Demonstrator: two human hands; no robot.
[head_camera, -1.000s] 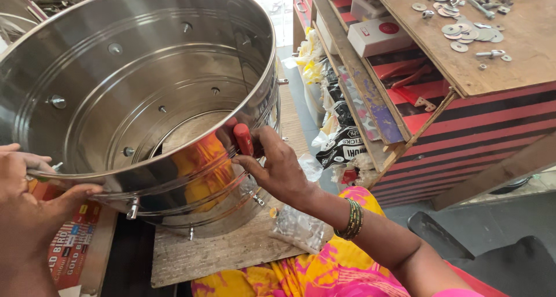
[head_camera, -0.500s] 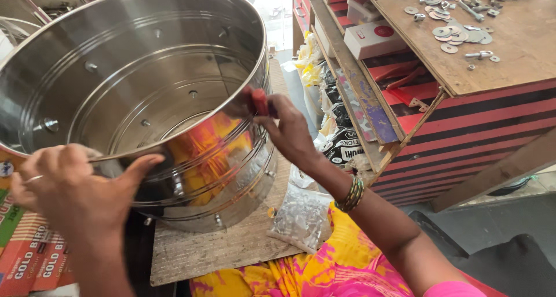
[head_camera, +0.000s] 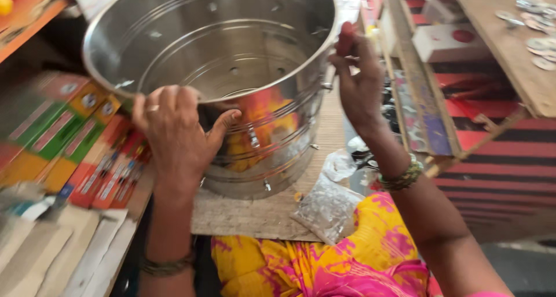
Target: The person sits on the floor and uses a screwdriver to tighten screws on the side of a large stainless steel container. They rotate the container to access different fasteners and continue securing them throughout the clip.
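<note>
A big shiny steel drum [head_camera: 231,48] with small holes in its wall stands tilted toward me on a wooden board [head_camera: 255,213]. My left hand [head_camera: 179,135] grips the near rim, fingers over the edge and thumb on the outside. My right hand [head_camera: 356,77] is at the right rim and holds a small red-handled tool [head_camera: 346,39] against it. Both wrists wear bangles.
Colourful flat boxes [head_camera: 75,140] lie at the left. A clear bag of small parts [head_camera: 327,207] rests on the board's right corner. At the right stands a red striped shelf unit [head_camera: 492,158] with a white box [head_camera: 452,42] and metal washers [head_camera: 538,42] on its wooden top.
The drum has turned and shifted right with the view. My left hand moved up from the outer wall onto the near rim. My right hand followed the rim upward with the red tool.
</note>
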